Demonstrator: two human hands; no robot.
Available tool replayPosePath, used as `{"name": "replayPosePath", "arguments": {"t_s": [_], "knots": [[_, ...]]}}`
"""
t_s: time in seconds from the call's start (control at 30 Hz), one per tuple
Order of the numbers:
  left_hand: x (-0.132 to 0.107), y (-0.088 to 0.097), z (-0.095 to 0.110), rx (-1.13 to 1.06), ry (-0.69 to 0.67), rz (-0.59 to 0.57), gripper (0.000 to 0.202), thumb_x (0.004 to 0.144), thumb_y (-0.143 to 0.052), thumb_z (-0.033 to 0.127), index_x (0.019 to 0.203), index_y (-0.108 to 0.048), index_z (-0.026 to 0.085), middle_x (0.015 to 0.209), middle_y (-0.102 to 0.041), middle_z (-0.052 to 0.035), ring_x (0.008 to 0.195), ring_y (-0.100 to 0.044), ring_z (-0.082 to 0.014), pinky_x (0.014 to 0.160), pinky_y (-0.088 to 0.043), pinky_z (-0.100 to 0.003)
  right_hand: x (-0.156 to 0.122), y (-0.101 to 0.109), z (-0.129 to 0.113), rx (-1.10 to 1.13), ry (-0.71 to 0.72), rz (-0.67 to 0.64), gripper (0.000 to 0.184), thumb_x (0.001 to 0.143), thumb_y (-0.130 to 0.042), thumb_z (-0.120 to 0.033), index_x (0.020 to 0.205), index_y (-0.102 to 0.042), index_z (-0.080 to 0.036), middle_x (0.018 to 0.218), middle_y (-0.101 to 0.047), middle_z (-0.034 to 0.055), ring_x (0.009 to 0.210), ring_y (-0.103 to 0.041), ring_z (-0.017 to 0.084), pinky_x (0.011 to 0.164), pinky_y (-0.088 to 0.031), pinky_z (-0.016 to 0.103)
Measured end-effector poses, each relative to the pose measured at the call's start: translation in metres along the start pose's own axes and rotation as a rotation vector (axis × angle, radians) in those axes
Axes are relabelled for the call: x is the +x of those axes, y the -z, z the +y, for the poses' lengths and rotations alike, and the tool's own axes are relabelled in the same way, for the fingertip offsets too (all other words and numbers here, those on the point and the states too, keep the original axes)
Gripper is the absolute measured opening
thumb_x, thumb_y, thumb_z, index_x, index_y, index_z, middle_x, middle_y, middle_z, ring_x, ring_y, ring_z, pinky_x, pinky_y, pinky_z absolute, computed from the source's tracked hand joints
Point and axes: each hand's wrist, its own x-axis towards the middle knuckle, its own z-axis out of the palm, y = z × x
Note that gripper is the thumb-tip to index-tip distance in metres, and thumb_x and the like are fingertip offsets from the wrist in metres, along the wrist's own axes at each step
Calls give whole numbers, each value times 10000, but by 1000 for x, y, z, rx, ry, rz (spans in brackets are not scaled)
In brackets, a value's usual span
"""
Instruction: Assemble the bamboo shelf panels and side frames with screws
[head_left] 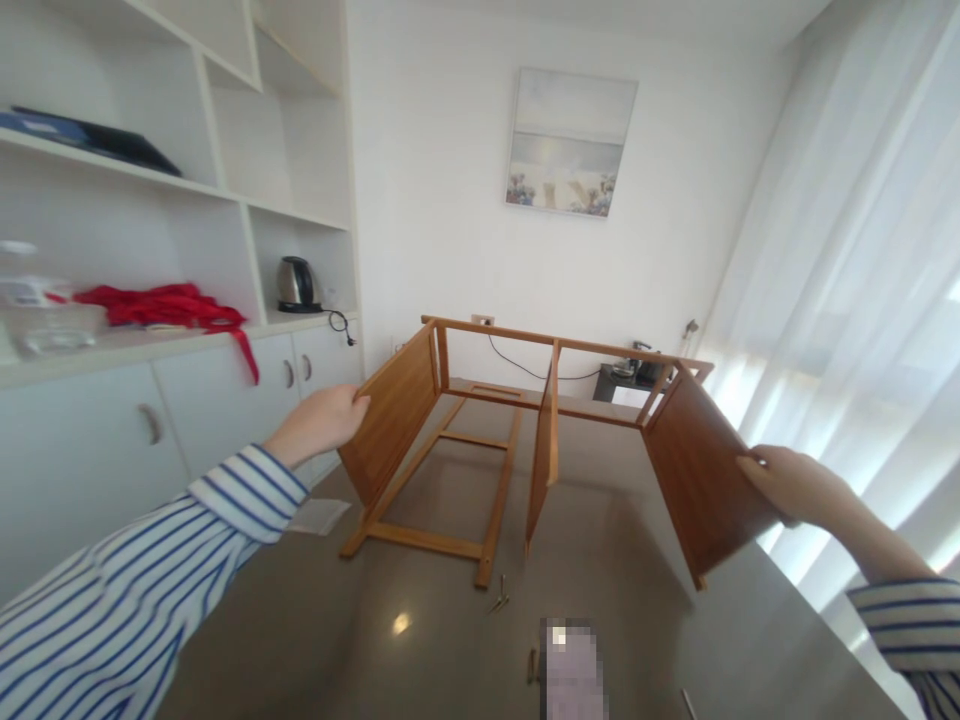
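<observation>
A partly built wooden frame (480, 440) with three upright brown panels stands on the grey floor. My left hand (319, 422) grips the outer face of the left panel (390, 410), fingers wrapped over its edge. My right hand (787, 483) presses and holds the outer face of the right panel (697, 470). The middle panel (544, 450) stands between them, untouched. Both my sleeves are blue and white striped.
Loose screws (501, 595) lie on the floor in front of the frame, beside a small clear bag (319, 516). White cabinets (150, 420) with a kettle (296, 285) and red cloth (169, 305) line the left. Sheer curtains (847, 300) hang at the right.
</observation>
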Motion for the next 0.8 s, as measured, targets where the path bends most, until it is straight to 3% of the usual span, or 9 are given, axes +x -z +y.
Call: {"name": "replayPosePath", "arguments": {"t_s": [0.1, 0.23, 0.6, 0.8], "knots": [[6, 5, 8, 10, -27, -48, 432, 897, -333, 375, 905, -627, 59, 908, -681, -197, 773, -625, -227, 680, -427, -297, 4, 9, 7, 42, 30, -196, 341, 883, -394, -328, 765, -650, -135, 617, -658, 145, 486, -602, 182, 539, -378, 285], [10, 8, 22, 28, -66, -106, 421, 892, -355, 348, 908, -641, 39, 921, -683, -220, 778, -632, -234, 699, -432, -302, 10, 13, 16, 58, 26, -314, 382, 892, -361, -338, 797, -644, -99, 524, -626, 131, 442, -602, 187, 539, -397, 287], [15, -3, 43, 33, -103, -145, 433, 887, -346, 337, 901, -660, 39, 920, -686, -232, 802, -645, -250, 712, -446, -307, 21, -3, 36, 69, 30, -364, 347, 851, -404, -371, 751, -625, -123, 552, -644, 77, 475, -617, 185, 535, -434, 268], [19, -14, 50, -48, -87, -133, 416, 871, -368, 341, 869, -665, 49, 877, -694, -209, 778, -639, -227, 723, -445, -297, 25, -8, 42, 65, 7, -360, 364, 865, -404, -376, 794, -641, -109, 535, -633, 89, 439, -605, 173, 541, -427, 270]]}}
